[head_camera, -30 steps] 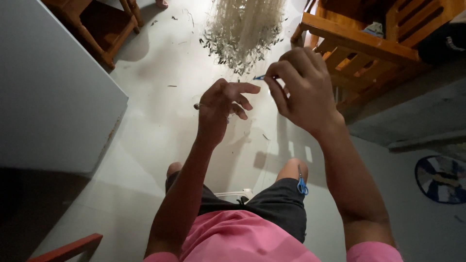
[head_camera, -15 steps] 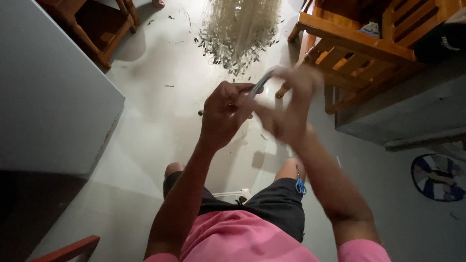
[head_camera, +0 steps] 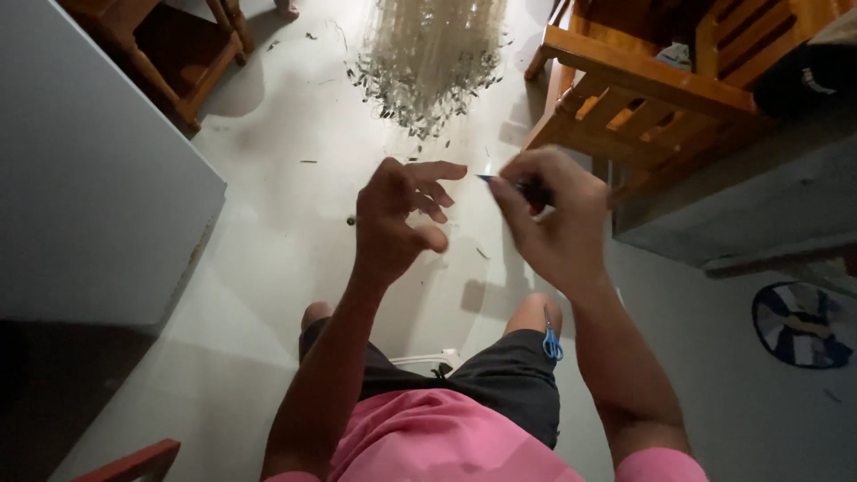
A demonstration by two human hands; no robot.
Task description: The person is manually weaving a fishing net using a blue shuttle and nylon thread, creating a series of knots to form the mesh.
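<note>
the right hand (head_camera: 544, 219) pinches a thin blue netting needle (head_camera: 489, 178) between thumb and fingers, its tip pointing toward the left hand (head_camera: 397, 219). that hand is spread, fingers curled and holding nothing i can make out, likely tensioning fine line. beyond both grips hangs the pale fishing net (head_camera: 433, 58). small blue scissors (head_camera: 553, 339) rest on the thigh below the right wrist.

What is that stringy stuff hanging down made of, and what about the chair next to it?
The hanging net looks like thin pale nylon line, almost see-through, its lower edge dotted with small dark bits, perhaps weights. The chair looks like varnished wood: orange-brown, glossy, with slats. The right hand pinches a small blue tool, probably plastic.
</note>
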